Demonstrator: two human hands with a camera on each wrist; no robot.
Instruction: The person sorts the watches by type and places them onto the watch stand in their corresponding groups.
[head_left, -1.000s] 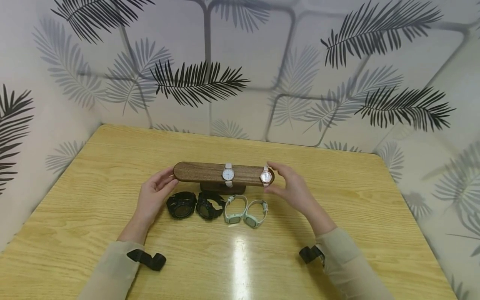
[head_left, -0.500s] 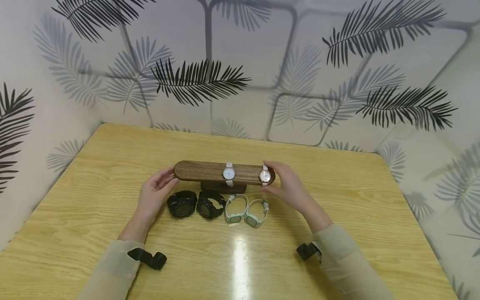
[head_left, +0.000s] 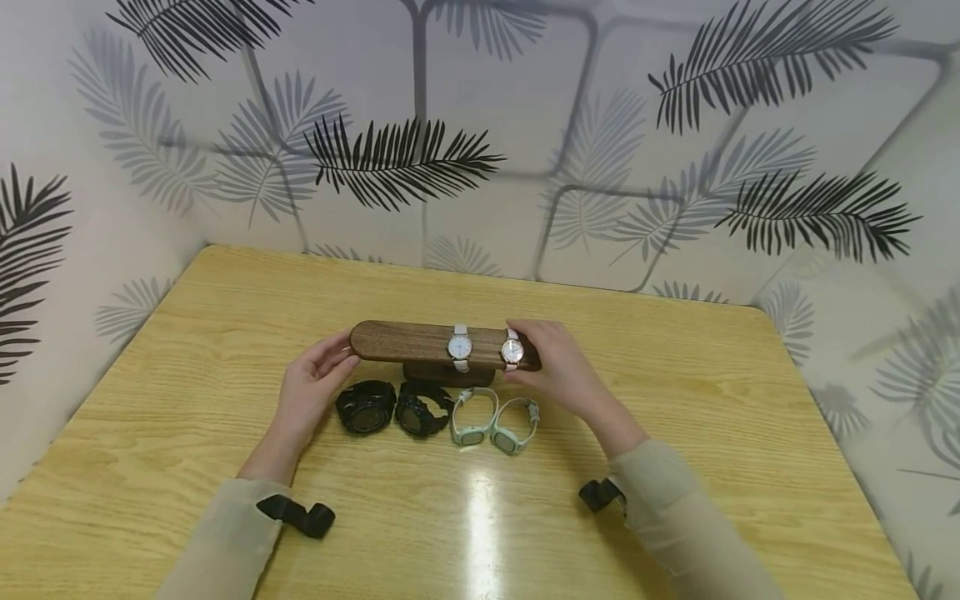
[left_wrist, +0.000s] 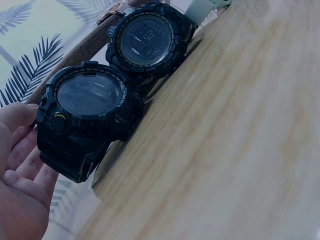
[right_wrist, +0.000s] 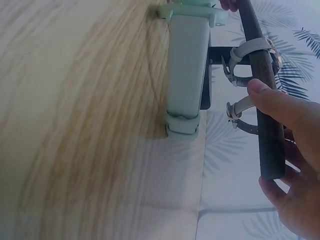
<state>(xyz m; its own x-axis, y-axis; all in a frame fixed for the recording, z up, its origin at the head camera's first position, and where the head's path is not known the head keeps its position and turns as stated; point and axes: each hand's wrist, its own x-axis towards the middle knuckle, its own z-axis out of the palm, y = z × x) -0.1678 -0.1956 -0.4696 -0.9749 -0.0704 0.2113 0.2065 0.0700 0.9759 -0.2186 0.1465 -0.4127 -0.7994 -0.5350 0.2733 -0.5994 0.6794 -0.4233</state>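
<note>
A dark wooden watch stand (head_left: 408,340) carries two white-strapped wristwatches on its bar: one near the middle (head_left: 461,347), the other, a rose-gold-rimmed watch (head_left: 513,351), closer to the right end. My left hand (head_left: 306,387) holds the bar's left end between thumb and fingers. With thumb at the near edge and fingers at the far edge, my right hand (head_left: 558,371) pinches the right watch about its strap. In the right wrist view, the thumb (right_wrist: 272,100) touches the bar (right_wrist: 270,145) beside that strap.
Before the stand lie two black digital watches (head_left: 367,408) (left_wrist: 90,95) and two pale green watches (head_left: 472,435) (right_wrist: 187,65) on the wooden table (head_left: 420,533). A leaf-patterned wall (head_left: 480,217) rises behind the table's back edge.
My right hand has moved left along the bar, and the right watch has slid with it toward the middle watch. The bar's right end now shows beyond that watch. My left hand stays put.
</note>
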